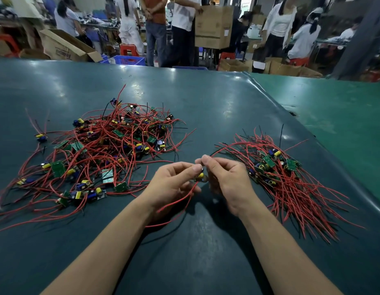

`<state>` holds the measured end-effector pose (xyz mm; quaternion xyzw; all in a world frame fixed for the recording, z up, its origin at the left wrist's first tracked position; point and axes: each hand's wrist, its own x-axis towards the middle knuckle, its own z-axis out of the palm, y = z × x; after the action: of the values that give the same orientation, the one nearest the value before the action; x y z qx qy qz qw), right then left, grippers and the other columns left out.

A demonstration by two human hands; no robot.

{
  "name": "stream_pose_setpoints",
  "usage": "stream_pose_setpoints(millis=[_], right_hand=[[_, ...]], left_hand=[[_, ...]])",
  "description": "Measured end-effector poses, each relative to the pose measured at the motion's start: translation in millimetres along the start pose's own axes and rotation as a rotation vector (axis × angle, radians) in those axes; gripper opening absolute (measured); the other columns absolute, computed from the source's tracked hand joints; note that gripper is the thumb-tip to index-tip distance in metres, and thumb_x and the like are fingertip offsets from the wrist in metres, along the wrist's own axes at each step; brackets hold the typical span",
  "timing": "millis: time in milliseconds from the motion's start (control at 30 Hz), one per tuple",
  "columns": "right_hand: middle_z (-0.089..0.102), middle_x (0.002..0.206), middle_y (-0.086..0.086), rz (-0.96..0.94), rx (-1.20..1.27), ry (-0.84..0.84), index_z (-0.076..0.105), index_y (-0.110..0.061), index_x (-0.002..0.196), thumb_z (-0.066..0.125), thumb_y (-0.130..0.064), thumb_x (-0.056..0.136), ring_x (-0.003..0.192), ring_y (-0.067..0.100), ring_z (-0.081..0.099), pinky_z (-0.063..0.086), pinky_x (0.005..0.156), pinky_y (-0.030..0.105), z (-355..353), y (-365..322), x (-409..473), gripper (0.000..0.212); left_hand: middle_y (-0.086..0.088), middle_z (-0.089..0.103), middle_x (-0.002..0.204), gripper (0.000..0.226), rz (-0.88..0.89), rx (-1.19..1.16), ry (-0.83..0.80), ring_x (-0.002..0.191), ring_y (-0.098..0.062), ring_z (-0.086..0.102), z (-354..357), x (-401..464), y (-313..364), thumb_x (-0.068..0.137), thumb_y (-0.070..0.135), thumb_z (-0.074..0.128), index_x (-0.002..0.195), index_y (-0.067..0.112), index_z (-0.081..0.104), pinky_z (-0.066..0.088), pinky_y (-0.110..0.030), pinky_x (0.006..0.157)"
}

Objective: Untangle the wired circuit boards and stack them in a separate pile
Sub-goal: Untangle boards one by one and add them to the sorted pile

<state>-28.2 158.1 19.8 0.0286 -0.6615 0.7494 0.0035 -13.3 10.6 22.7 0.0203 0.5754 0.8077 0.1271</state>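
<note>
Both forearms are reaching in over the dark mat (206, 99), the left hand (174, 184) and right hand (225, 179) pinching one small circuit board (200, 175) between them — its red wires (180, 206) trailing under the left wrist — midway between the tangled heap (104, 150) and the sorted pile (286, 177).

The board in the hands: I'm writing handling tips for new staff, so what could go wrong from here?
1. The board is pinched between left hand and right hand; its red wires trail loose and could snag.
2. The tangled pile lies close on the left, so trailing wires might catch there.
3. The sorted pile fans out and may re-tangle.
</note>
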Motion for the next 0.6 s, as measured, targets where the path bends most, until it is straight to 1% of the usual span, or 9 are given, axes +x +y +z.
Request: stream_pose_setpoints(millis=[67,133,200,300,400,467,533,600], right_hand=[[0.04,0.047,-0.004,0.029,0.034,-0.005,0.078,-0.013,0.075,0.067,-0.024,0.091,0.045,0.014,0.033,0.02,0.042,0.021,-0.8,0.2,1.2,0.022],[0.039,0.047,-0.003,0.042,0.055,-0.019,0.078,-0.012,0.073,0.067,-0.026,0.091,0.043,0.013,0.03,0.02,0.043,0.022,-1.0,-0.8,1.5,0.025],[0.04,0.049,-0.004,0.059,0.08,-0.016,0.077,-0.012,0.072,0.066,-0.028,0.091,0.042,0.011,0.03,0.021,0.044,0.023,-1.5,-1.4,2.6,0.028],[0.043,0.051,-0.006,0.096,0.175,0.029,0.076,-0.014,0.068,0.064,-0.031,0.092,0.04,0.007,0.032,0.024,0.039,0.018,-5.0,-4.1,5.2,0.031],[0.036,0.045,-0.006,0.167,0.296,0.026,0.067,-0.015,0.055,0.059,-0.028,0.095,0.035,0.007,0.029,0.023,0.036,0.016,-6.2,-4.9,7.3,0.043],[0.029,0.041,-0.005,0.206,0.335,0.021,0.06,-0.015,0.05,0.058,-0.026,0.095,0.032,0.007,0.026,0.022,0.036,0.016,-5.4,-4.4,8.1,0.046],[0.032,0.043,-0.005,0.201,0.329,0.016,0.063,-0.013,0.055,0.06,-0.028,0.093,0.034,0.007,0.028,0.022,0.036,0.017,-4.9,-5.3,8.5,0.041],[0.04,0.05,-0.005,0.17,0.367,0.025,0.071,-0.011,0.066,0.064,-0.033,0.086,0.037,0.005,0.032,0.022,0.035,0.017,-7.5,-8.3,9.5,0.03]], left_hand=[[-0.012,0.072,0.082,0.026,-0.002,0.014,-0.018,0.056,-0.014,0.064,-0.5,-1.0,-0.5,0.071,0.029,0.073,0.087,0.009,0.07,0.052,-0.018,0.056],[-0.013,0.072,0.083,0.019,-0.006,0.007,-0.047,0.058,-0.014,0.062,-1.0,-1.0,-0.9,0.073,0.028,0.073,0.082,0.012,0.072,0.051,-0.018,0.058],[-0.012,0.07,0.079,0.012,-0.003,-0.019,-0.082,0.061,-0.013,0.061,-0.4,-1.2,0.7,0.073,0.023,0.072,0.076,0.012,0.071,0.051,-0.019,0.058],[-0.012,0.068,0.073,0.008,0.006,-0.016,-0.108,0.063,-0.014,0.064,-0.7,-0.5,1.4,0.073,0.018,0.071,0.071,0.011,0.069,0.049,-0.019,0.058],[-0.014,0.068,0.072,0.008,0.013,0.025,-0.171,0.062,-0.016,0.061,-1.0,-3.2,1.4,0.077,0.015,0.068,0.074,0.007,0.068,0.048,-0.019,0.058],[-0.013,0.068,0.071,0.009,0.02,0.07,-0.205,0.06,-0.016,0.057,0.1,-5.2,2.4,0.077,0.015,0.068,0.072,0.008,0.069,0.047,-0.019,0.058],[-0.012,0.068,0.068,0.01,0.022,0.062,-0.193,0.06,-0.016,0.059,-0.6,-4.6,2.8,0.076,0.013,0.071,0.067,0.011,0.069,0.047,-0.02,0.057],[-0.011,0.066,0.065,0.016,0.019,0.041,-0.176,0.061,-0.016,0.062,-2.2,-3.3,2.8,0.078,0.008,0.074,0.063,0.012,0.067,0.046,-0.02,0.055]])
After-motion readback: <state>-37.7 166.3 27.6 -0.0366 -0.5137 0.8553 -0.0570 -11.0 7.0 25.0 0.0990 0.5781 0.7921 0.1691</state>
